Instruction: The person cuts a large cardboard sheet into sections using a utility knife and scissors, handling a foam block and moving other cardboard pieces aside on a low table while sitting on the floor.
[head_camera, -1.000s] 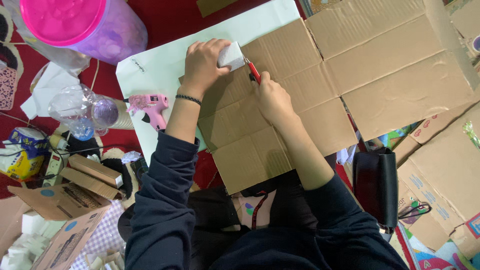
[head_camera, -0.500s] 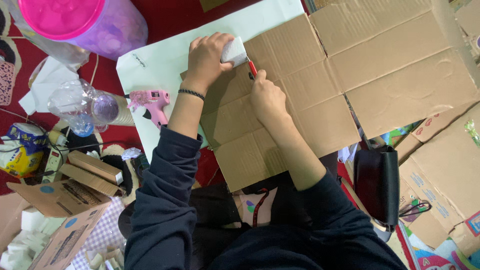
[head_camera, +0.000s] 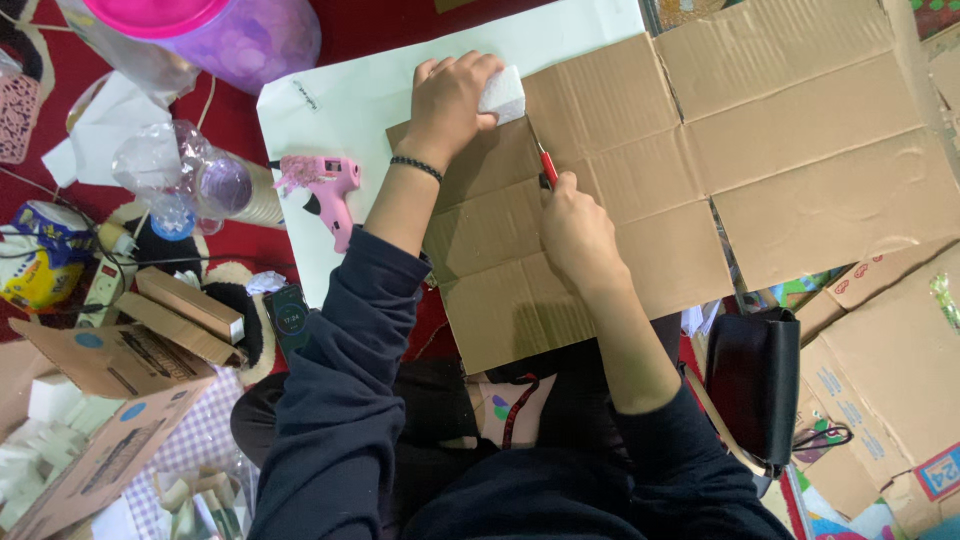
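A flattened brown cardboard sheet (head_camera: 700, 150) lies over a pale green paper sheet (head_camera: 350, 110) on the floor. My left hand (head_camera: 450, 100) presses a small white foam block (head_camera: 503, 93) against the cardboard near its top edge. My right hand (head_camera: 575, 225) grips a red-handled cutter (head_camera: 547, 165), whose tip rests on the cardboard just below the block, along a fold line. A dark bracelet circles my left wrist.
A pink glue gun (head_camera: 325, 190) lies on the green sheet, left of my arm. A purple container with a pink lid (head_camera: 220, 30) stands at top left. Small boxes (head_camera: 180, 310), a phone (head_camera: 290, 315), a black bag (head_camera: 755, 390) and more cardboard pieces (head_camera: 880, 360) surround me.
My right hand has drawn the cutter down the cardboard toward me, away from the foam block. My left hand still holds the block in place.
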